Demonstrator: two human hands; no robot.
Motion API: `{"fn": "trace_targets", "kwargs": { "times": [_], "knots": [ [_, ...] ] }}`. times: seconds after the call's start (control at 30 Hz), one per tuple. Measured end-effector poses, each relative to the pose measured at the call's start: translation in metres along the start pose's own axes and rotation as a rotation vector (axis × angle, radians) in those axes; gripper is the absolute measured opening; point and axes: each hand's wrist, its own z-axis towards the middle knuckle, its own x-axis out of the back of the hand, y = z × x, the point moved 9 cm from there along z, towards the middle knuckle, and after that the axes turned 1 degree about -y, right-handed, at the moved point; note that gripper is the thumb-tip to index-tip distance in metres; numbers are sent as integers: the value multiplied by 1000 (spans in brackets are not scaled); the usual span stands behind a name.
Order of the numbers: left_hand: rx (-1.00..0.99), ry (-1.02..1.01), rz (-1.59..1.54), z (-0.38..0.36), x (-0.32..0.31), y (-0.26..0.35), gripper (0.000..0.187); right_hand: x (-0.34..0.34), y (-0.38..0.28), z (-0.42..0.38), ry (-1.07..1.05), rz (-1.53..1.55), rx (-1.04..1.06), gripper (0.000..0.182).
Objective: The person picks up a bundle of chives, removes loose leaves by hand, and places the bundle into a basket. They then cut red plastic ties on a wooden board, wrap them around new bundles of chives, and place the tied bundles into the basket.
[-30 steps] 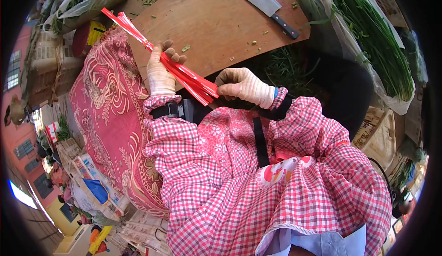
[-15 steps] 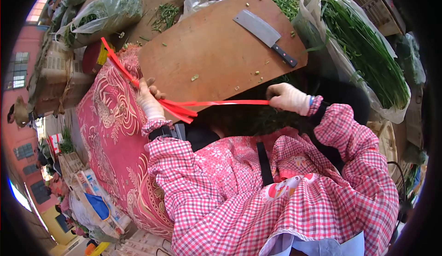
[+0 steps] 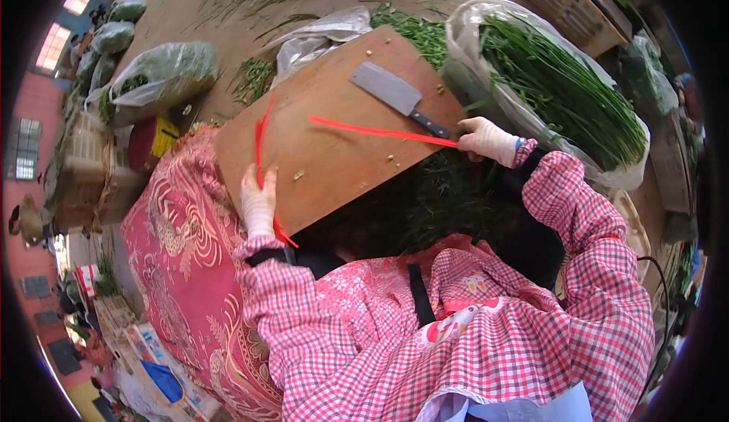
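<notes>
Near the left edge of a brown wooden board (image 3: 334, 187), my left hand (image 3: 259, 198) is closed on a bundle of red strips (image 3: 260, 137), which sticks out above and below it. At the board's right corner, my right hand (image 3: 486, 140) grips the end of a single red strip (image 3: 372, 130) that reaches left over the board, apart from the bundle. Both hands have pale wrapping. A cleaver (image 3: 386, 86) with a black handle lies on the board, its handle end close to my right hand. Small green scraps are scattered there.
On the right stands a plastic bag (image 3: 465, 35) full of long green stalks (image 3: 562, 92). Another filled bag (image 3: 167, 73) is at the upper left. A red patterned cloth (image 3: 182, 262) spreads on the left. Chopped greens (image 3: 414, 39) lie behind the board, beside a crumpled bag (image 3: 319, 39).
The single strip has come away from the bundle in my left hand, and its free end now lies over the board. My right hand has moved right and up; the view has shifted.
</notes>
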Motion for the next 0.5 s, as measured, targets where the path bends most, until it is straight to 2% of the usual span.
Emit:
{"fn": "trace_targets", "kwargs": {
  "times": [0.03, 0.1, 0.17, 0.23, 0.27, 0.33, 0.43, 0.5],
  "knots": [
    [-121, -91, -237, -7, -7, 23, 60, -2, -3, -4, -60, -3, 38, 29],
    [74, -461, -829, -45, -27, 72, 52, -12, -24, -24, -179, 49, 150, 25],
    [182, -746, -1139, -73, -68, 82, 50, -16, -33, -37, -215, -108, 211, 32],
    [258, -845, -1305, -86, -79, 107, 50, -21, -31, -43, -234, -195, 214, 36],
    [234, -872, -1300, -90, -77, 120, 50, -22, -27, -46, -240, -194, 224, 36],
    [276, -630, -1310, -90, -61, 127, 47, -21, -24, -52, -271, -260, 245, 37],
    [195, -541, -1138, -100, -44, 148, 41, -10, -24, -65, -272, -375, 235, 35],
    [147, -510, -1094, -105, -40, 157, 39, -2, -26, -69, -205, -380, 286, 26]
  ]
}}
